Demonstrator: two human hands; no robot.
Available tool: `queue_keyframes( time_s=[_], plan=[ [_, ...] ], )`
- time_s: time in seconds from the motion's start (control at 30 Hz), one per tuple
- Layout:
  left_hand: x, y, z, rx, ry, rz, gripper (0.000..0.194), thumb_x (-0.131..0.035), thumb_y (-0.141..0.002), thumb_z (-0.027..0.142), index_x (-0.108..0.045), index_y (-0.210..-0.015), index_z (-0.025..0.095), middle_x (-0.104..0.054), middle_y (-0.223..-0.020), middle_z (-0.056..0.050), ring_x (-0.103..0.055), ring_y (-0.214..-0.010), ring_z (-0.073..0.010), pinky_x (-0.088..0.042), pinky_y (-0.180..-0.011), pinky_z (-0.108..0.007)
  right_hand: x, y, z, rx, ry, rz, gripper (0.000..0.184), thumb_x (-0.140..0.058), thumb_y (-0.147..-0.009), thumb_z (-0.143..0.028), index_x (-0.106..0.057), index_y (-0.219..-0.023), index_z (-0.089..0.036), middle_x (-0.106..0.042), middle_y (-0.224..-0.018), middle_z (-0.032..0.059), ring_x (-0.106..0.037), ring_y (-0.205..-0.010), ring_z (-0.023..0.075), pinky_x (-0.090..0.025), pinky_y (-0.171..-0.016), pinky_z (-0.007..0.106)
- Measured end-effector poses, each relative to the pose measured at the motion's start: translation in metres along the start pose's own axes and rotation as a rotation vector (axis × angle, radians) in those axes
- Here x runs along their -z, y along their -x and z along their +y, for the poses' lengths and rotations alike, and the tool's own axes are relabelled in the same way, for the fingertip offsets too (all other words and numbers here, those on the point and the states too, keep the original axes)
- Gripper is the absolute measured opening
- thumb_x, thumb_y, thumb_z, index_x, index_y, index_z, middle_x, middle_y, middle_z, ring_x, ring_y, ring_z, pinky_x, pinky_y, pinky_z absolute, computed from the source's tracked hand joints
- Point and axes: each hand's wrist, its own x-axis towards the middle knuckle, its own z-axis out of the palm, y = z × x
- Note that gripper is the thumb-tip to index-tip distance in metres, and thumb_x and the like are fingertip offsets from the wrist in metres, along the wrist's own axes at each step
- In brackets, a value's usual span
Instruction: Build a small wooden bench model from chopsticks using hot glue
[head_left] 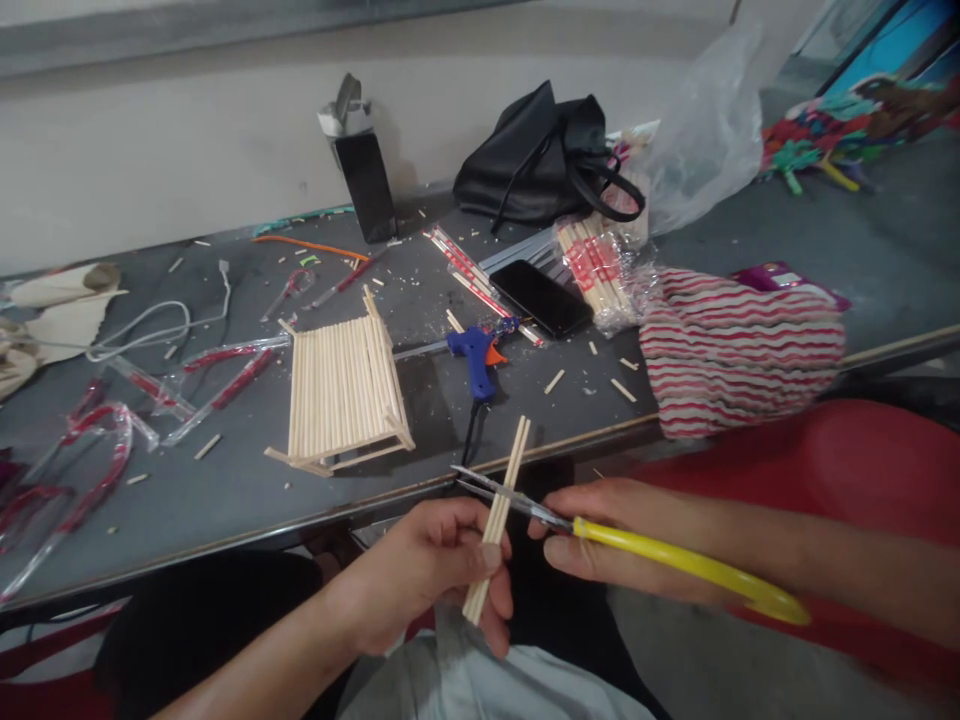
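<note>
In my left hand are a few pale wooden chopsticks, pinched between thumb and fingers and pointing up and away from me. My right hand grips scissors with a yellow handle near their pivot. The scissor blades cross the chopsticks just above my left thumb; whether they cut into the wood I cannot tell. Beyond my left hand, a small slatted frame of joined sticks stands on the grey table. A blue glue gun lies to its right.
A black phone, wrapped chopsticks, a black bag and a bottle are at the back. A striped cloth lies right, above a red seat. Torn wrappers and stick offcuts litter the left.
</note>
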Motion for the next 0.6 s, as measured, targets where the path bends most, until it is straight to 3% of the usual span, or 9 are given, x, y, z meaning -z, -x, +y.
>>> queue_keyframes(
  time_s=[0.27,0.6],
  plan=[
    [-0.009,-0.002,0.01,-0.029,-0.002,-0.016,0.02,-0.066,-0.082,0.031,-0.057,-0.087,0.014,-0.067,-0.065,-0.005,-0.066,-0.05,-0.0141,-0.048,-0.055,-0.023,0.014,0.009,0.001,0.094,-0.072,0.007,0.045,-0.052,-0.085,-0.057,-0.066,-0.101,-0.017,-0.063,-0.076,0.002,-0.055,-0.069,0.0149,-0.045,-0.064,0.023],
    [-0.024,-0.017,0.019,-0.022,0.019,-0.039,0.02,-0.065,-0.083,0.031,-0.056,-0.088,0.014,-0.065,-0.065,-0.004,-0.064,-0.048,-0.0138,-0.051,-0.062,-0.032,0.027,0.017,0.01,0.108,-0.064,0.056,0.046,-0.052,-0.085,-0.058,-0.068,-0.098,-0.018,-0.065,-0.074,0.0022,-0.058,-0.069,0.0164,-0.046,-0.063,0.023]
  ],
)
